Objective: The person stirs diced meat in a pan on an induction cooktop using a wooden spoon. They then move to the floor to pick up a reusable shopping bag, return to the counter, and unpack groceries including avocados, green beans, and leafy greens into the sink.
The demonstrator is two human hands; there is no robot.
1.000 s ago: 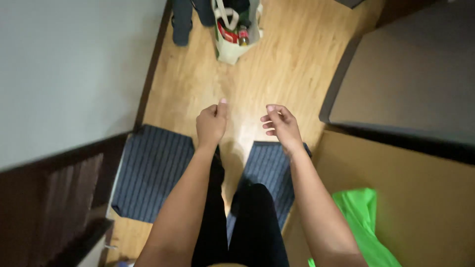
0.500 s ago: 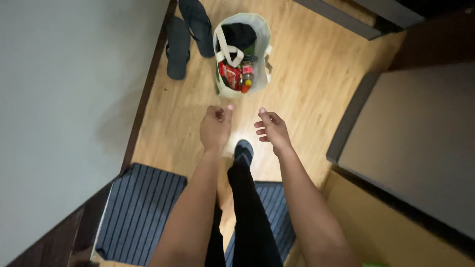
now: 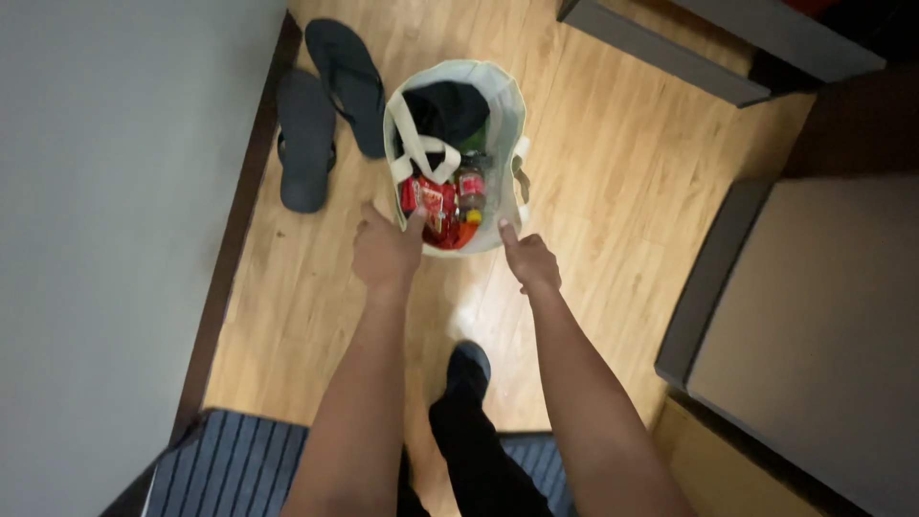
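Observation:
A pale cloth tote bag (image 3: 505, 115) stands open on the wooden floor, with red packets, a small bottle and a dark item inside. My left hand (image 3: 385, 251) reaches to the bag's near rim, fingers loosely curled, thumb at the edge. My right hand (image 3: 528, 258) is at the rim's right side with one finger stretched toward it and the others curled. Neither hand visibly grips anything. My dark-trousered leg and foot (image 3: 468, 369) stand below the hands.
A pair of dark flip-flops (image 3: 325, 105) lies left of the bag by the grey wall (image 3: 115, 239). A grey-topped cabinet (image 3: 814, 335) fills the right side. A striped blue mat (image 3: 239, 469) lies at the bottom. A grey ledge (image 3: 670, 53) runs at the top.
I have stepped forward off the mat; the bag has come closer and both hands have moved down to its near rim.

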